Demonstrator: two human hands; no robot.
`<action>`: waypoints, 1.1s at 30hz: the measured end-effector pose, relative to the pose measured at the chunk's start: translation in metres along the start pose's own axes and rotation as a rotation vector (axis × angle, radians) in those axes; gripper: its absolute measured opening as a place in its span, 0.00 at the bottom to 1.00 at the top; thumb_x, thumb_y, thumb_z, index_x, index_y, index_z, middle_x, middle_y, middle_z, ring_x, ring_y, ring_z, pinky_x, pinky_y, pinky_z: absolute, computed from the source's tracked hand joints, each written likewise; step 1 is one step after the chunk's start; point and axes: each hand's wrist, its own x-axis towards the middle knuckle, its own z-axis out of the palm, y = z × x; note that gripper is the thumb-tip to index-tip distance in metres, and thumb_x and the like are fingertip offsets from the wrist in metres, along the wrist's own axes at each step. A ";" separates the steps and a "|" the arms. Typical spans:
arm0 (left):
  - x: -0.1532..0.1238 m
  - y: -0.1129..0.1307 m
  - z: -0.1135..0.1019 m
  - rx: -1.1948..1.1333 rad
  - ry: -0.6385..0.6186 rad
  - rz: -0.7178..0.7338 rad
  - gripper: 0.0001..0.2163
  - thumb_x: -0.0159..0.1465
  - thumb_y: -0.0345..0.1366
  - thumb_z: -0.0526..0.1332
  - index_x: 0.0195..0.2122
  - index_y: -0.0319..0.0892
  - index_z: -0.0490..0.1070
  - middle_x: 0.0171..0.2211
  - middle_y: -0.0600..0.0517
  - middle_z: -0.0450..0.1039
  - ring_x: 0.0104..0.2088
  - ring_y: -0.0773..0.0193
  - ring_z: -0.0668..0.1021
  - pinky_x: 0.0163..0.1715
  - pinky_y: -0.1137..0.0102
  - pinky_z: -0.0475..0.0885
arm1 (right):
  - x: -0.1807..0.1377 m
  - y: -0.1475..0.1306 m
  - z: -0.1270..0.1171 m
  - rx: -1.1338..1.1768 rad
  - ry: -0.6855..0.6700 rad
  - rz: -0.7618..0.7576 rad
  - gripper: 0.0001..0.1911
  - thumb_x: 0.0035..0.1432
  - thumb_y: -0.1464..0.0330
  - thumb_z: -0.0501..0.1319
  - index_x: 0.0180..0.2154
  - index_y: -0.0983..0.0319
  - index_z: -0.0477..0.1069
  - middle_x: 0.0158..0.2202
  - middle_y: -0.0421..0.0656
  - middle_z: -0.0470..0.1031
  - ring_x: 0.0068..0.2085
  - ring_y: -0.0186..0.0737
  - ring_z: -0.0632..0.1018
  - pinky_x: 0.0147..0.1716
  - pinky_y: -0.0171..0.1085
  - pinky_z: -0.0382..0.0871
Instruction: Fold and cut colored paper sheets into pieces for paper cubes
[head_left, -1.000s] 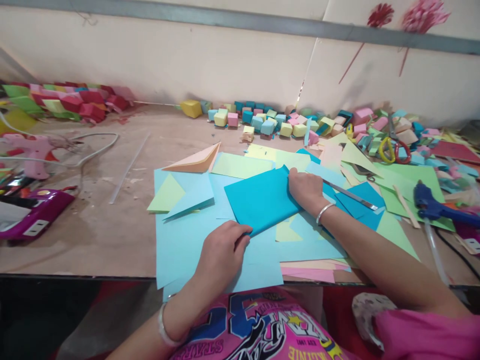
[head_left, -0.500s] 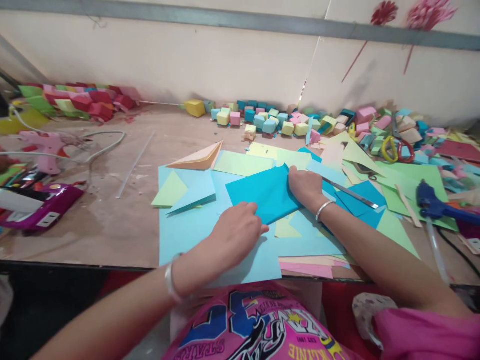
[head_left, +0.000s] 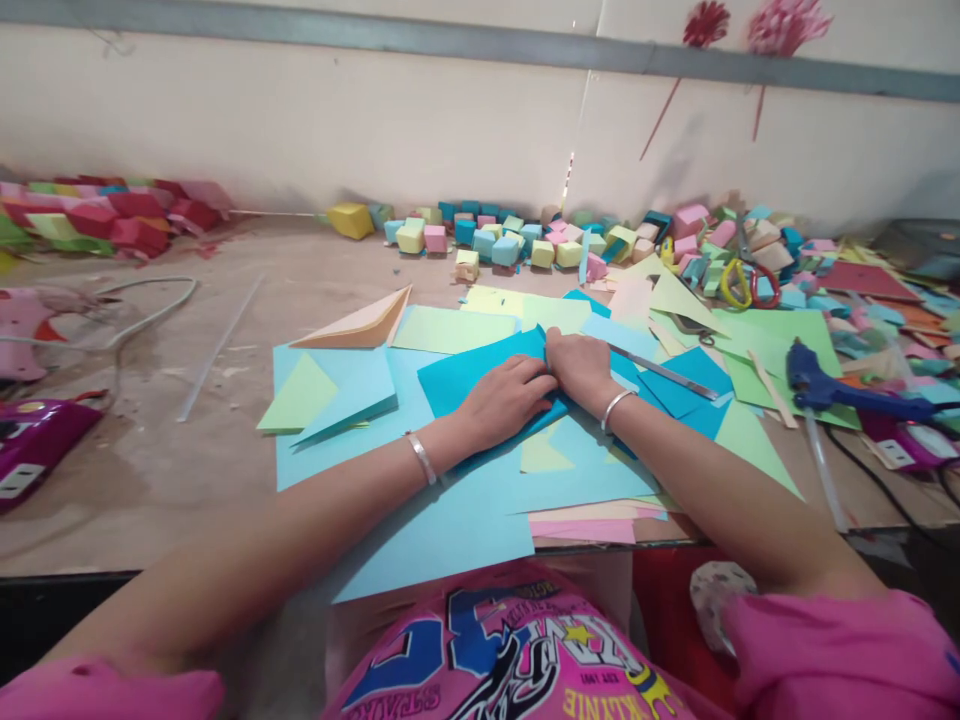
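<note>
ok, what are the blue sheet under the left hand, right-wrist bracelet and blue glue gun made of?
Blue sheet: matte paper or card; crisp edges.
Bracelet: likely shiny metal; silvery sheen.
Glue gun: probably plastic, fairly matte; uniform blue body.

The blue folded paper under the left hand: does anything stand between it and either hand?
Nothing visible stands in the way. The left hand rests on the blue folded paper, and the right hand is at its right end. What they cover is hidden.

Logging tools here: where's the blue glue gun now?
Head view, right side: the blue glue gun lies partly over green paper, just right of a pale strip.
</note>
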 end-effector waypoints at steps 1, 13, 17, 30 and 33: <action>-0.001 -0.002 0.001 -0.026 0.003 0.045 0.14 0.71 0.39 0.51 0.50 0.43 0.72 0.53 0.46 0.70 0.53 0.58 0.69 0.54 0.64 0.64 | 0.001 0.002 -0.001 0.008 -0.003 -0.006 0.17 0.67 0.72 0.44 0.49 0.66 0.68 0.42 0.57 0.78 0.43 0.47 0.80 0.37 0.38 0.68; -0.008 -0.008 0.003 -0.121 -0.161 0.181 0.23 0.71 0.51 0.45 0.66 0.57 0.55 0.70 0.55 0.46 0.70 0.53 0.47 0.66 0.52 0.40 | 0.009 0.021 0.000 0.079 -0.010 -0.064 0.16 0.68 0.62 0.48 0.48 0.60 0.69 0.43 0.50 0.78 0.43 0.48 0.78 0.37 0.37 0.65; -0.027 -0.003 -0.005 -0.159 -0.207 0.195 0.25 0.71 0.51 0.45 0.68 0.55 0.50 0.70 0.55 0.47 0.70 0.53 0.45 0.66 0.49 0.38 | 0.008 0.021 0.002 0.080 -0.001 -0.070 0.16 0.68 0.61 0.48 0.48 0.60 0.68 0.42 0.50 0.78 0.42 0.49 0.78 0.36 0.37 0.64; -0.128 0.030 -0.017 -0.032 -0.151 0.028 0.41 0.64 0.63 0.41 0.66 0.32 0.52 0.69 0.36 0.47 0.69 0.49 0.51 0.66 0.54 0.49 | 0.009 0.025 0.009 0.122 0.029 -0.066 0.15 0.67 0.61 0.49 0.45 0.61 0.70 0.39 0.50 0.78 0.40 0.50 0.78 0.32 0.36 0.59; -0.146 0.037 -0.018 0.049 -0.134 -0.008 0.40 0.65 0.62 0.42 0.66 0.32 0.54 0.68 0.36 0.50 0.69 0.49 0.53 0.65 0.54 0.51 | 0.009 0.025 0.011 0.148 0.036 -0.067 0.15 0.66 0.61 0.50 0.44 0.61 0.71 0.38 0.51 0.78 0.40 0.49 0.77 0.32 0.36 0.59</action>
